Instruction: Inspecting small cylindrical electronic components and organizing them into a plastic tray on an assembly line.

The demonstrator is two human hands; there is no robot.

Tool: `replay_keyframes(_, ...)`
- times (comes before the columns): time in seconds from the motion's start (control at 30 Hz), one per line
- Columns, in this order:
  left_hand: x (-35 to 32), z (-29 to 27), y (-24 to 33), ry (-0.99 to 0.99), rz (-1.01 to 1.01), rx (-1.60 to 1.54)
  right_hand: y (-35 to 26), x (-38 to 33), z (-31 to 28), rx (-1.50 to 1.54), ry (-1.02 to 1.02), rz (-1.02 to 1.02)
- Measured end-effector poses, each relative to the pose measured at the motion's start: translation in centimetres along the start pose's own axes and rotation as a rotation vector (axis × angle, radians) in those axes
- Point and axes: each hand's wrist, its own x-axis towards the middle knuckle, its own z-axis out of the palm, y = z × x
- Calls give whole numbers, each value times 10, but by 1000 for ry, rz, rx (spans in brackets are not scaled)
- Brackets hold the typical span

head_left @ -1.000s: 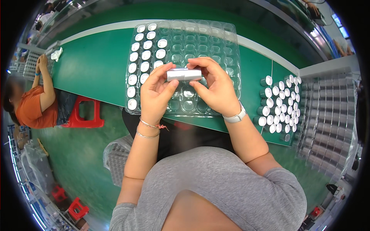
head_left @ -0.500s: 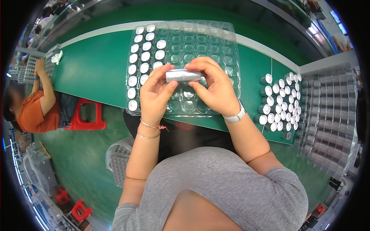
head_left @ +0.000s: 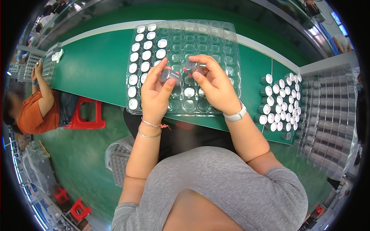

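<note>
Over a clear plastic tray (head_left: 236,57) with moulded pockets, each of my hands holds a short grey cylinder. My left hand (head_left: 152,94) is closed round one grey cylinder (head_left: 170,76), which lies tilted between thumb and fingers. A second grey cylinder (head_left: 191,67) sits between the thumb and fingertips of my right hand (head_left: 219,86), its end tipped up. A small gap separates the two pieces. White-topped cylinders (head_left: 134,57) stand in the tray's left columns. Pockets further right, partly hidden by my hands, look see-through.
At the right of the green table (head_left: 92,63) stands a cluster of white-topped grey cylinders (head_left: 276,89). Beyond them are stacked clear trays (head_left: 327,119). A person in an orange top (head_left: 36,111) sits at the far left by a red stool (head_left: 90,113).
The cylinders held end to end in line have come apart. Each hand now has one, turned at an angle; the right one is tipped up. The person at left has shifted slightly.
</note>
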Motion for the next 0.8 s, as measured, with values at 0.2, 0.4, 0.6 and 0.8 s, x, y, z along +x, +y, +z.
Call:
replay_keyframes(0.2,1,3,6,12,-60,-126,-13,-1,6,216,72,197)
replay_keyframes(0.4,-1,-2,2,33,-127,-90,-16,1,-2,215,-65,355)
replay_keyframes(0.6,3,7,15,87,-196,-17,-14,1,-5,295,-52,403)
replay_keyframes(0.8,4,-2,10,9,-232,-191,-15,0,1,449,-38,281)
